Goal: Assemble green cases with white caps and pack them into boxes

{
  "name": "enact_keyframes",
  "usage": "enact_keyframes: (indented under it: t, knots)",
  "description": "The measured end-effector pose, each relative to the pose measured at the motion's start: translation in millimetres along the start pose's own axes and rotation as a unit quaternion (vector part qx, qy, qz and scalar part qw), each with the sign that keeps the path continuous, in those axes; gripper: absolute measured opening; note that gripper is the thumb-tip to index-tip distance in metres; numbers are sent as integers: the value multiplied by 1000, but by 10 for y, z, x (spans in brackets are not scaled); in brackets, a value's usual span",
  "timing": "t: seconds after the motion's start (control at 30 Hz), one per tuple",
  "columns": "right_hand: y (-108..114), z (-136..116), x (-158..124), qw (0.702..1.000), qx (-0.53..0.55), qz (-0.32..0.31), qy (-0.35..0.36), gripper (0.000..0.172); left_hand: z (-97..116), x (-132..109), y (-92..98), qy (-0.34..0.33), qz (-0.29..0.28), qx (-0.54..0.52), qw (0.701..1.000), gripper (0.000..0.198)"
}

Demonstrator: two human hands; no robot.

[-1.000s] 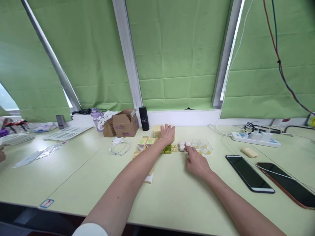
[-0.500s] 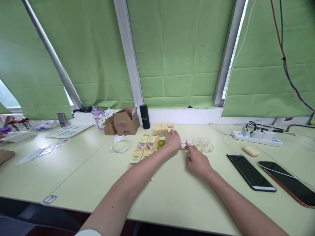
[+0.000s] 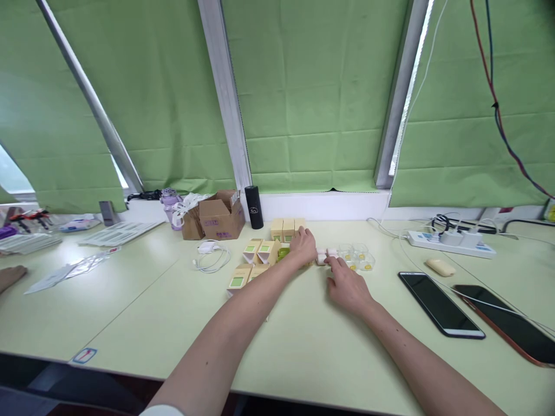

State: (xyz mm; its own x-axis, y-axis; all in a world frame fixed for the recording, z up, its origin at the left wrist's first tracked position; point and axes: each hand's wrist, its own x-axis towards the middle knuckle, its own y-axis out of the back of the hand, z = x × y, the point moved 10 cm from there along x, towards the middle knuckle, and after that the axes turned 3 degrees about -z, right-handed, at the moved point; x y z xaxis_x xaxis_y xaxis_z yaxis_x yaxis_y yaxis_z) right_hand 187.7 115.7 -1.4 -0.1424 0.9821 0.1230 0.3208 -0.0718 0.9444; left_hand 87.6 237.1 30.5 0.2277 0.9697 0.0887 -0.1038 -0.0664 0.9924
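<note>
My left hand (image 3: 303, 247) reaches over the middle of the table, its fingers bent down between green containers (image 3: 282, 253) and a row of small beige cartons (image 3: 282, 230). Whatever its fingertips pinch is hidden behind the hand. More beige cartons with green labels, such as this carton (image 3: 267, 252), stand to its left, some under my forearm. My right hand (image 3: 348, 284) rests low with the index finger stretched out to small pale pink-and-white jars (image 3: 321, 257) and the thumb apart. Just beyond it sits a group of clear round containers with yellow spots (image 3: 361, 255).
Two phones, one a dark phone (image 3: 441, 303), lie at right near a cream case (image 3: 440, 267) and a white power strip (image 3: 451, 244). Behind stand a cardboard box (image 3: 221, 216) and black bottle (image 3: 254, 207). A white cable (image 3: 212, 257) lies left; another person's hand (image 3: 11, 277) is at far left.
Both hands stay almost in place; the left fingers have shifted very slightly. The whole view has moved a little.
</note>
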Motion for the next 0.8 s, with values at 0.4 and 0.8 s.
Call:
enact_keyframes:
  t: [0.4,0.8]
  knots:
    - [-27,11,8,1000,-2,-8,-2,50,-20,68,-13,7,-10,-7,1000,66]
    - [-5,-10,-9,1000,3,-11,0,48,-19,11,54,-2,-13,-18,1000,60]
